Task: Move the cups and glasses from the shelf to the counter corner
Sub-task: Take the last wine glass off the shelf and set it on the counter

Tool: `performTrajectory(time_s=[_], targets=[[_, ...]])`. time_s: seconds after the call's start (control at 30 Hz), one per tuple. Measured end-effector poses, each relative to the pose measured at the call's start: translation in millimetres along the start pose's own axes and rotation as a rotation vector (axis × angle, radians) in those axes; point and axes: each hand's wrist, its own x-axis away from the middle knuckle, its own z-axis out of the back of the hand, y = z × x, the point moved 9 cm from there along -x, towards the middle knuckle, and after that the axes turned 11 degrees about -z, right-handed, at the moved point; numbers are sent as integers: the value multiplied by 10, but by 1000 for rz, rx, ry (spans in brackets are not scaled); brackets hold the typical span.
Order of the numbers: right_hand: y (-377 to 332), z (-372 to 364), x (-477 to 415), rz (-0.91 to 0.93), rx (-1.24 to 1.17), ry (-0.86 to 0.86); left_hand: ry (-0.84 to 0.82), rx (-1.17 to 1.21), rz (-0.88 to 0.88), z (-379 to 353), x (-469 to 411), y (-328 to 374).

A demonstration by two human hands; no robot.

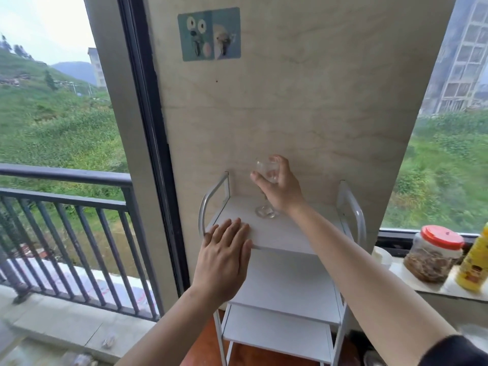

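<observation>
Right grip [281, 191] around stemmed glass [268, 170]

Shelf [277, 235]: white boards, white tube frame;
glass [267, 170]: clear, colourless, the beige behind showing through it;
wall [317, 101]: pale beige, marbled with faint grey-brown veins;
sticker [208, 34]: left half teal, right half pale blue, each with a cartoon animal in white and pink;
window frame [144, 88]: black;
railing [66, 175]: dark grey bars;
jar [427, 262]: clear plastic, brown contents;
lid [442, 237]: orange-red;
bottle [475, 260]: bright yellow, with a red and dark label;
my sleeve [454, 350]: black;
floor [203, 344]: reddish brown;
hillside [52, 128]: mottled green.
</observation>
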Motion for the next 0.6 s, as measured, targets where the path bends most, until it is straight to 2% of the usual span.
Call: performTrajectory(time_s=[0.4, 0.6], targets=[[-37, 529, 991, -2, -50, 71, -39, -22, 16, 48, 13, 45], [6, 899, 1624, 1, -58, 166, 64, -27, -8, 20, 28, 66]])
